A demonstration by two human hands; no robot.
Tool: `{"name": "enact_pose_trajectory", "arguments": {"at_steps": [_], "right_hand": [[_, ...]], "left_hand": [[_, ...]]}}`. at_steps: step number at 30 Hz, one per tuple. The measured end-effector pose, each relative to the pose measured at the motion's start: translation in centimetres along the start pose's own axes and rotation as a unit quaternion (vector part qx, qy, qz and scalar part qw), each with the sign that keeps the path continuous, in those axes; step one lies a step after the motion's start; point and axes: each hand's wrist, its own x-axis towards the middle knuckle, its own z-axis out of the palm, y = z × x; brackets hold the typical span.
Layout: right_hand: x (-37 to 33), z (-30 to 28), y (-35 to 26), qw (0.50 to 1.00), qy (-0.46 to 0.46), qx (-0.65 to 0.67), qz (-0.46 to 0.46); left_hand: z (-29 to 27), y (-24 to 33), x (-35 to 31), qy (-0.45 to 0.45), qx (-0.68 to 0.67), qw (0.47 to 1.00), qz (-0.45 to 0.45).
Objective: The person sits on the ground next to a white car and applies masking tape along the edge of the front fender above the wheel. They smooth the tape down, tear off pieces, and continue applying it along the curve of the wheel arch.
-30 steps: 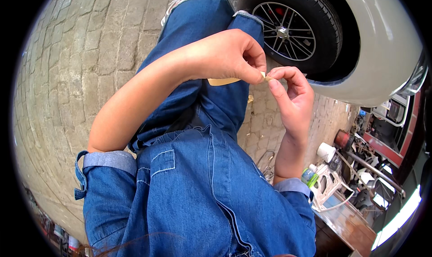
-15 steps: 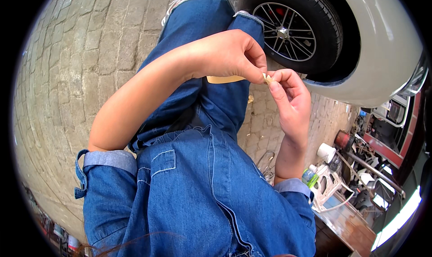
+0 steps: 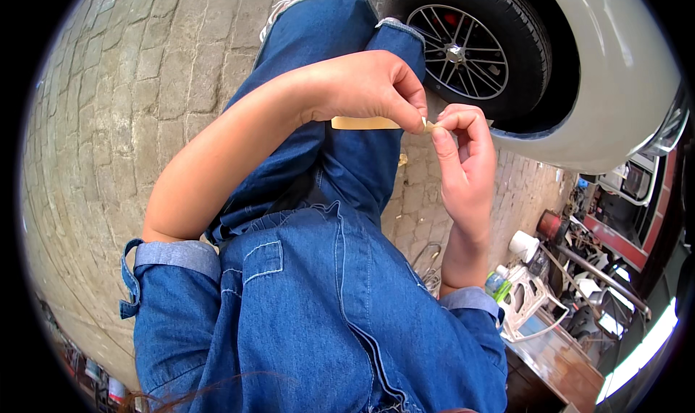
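Note:
A thin, flat pale-yellow strip (image 3: pixel 364 123) stretches under my left hand (image 3: pixel 373 87) and across to my right fingertips. Its material is hard to tell, perhaps tape or paper. My left thumb and forefinger pinch it near its right end. My right hand (image 3: pixel 469 159) grips the small end that sticks out, between thumb and forefinger, its other fingers curled. The two pinches almost meet, and the short piece between them looks narrowed or folded. Part of the strip is hidden behind my left hand, which is held above my denim-covered legs (image 3: pixel 318 44).
A car wheel (image 3: pixel 455 53) and white car body (image 3: pixel 608 65) stand just beyond my hands at the upper right. Paving bricks (image 3: pixel 123 123) spread to the left. At lower right are a white plastic chair (image 3: pixel 528 304), a green-labelled bottle (image 3: pixel 498 285) and a wooden table (image 3: pixel 561 362).
My right hand has shifted slightly left and its fingers have turned a little. The raised, crumpled end between the fingertips now looks flatter. More of the strip shows beneath my left hand.

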Motion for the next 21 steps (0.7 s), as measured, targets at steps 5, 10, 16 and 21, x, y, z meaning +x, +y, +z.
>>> {"name": "enact_pose_trajectory", "arguments": {"at_steps": [5,10,16,21], "right_hand": [[-0.3,0.9,-0.2,0.997,0.025,0.066,0.042],[-0.5,1.3,0.2,0.997,0.047,0.054,0.003],[-0.6,1.7,-0.2,0.990,0.056,0.128,0.013],[-0.6,1.8,-0.7,0.989,0.052,0.137,0.033]], "left_hand": [[-0.1,-0.2,0.2,0.002,-0.005,1.000,0.007],[-0.1,-0.1,0.4,-0.007,-0.043,0.999,-0.003],[0.2,-1.0,0.8,-0.027,-0.133,0.991,0.021],[0.3,-1.8,1.1,-0.033,-0.181,0.983,0.026]]}}
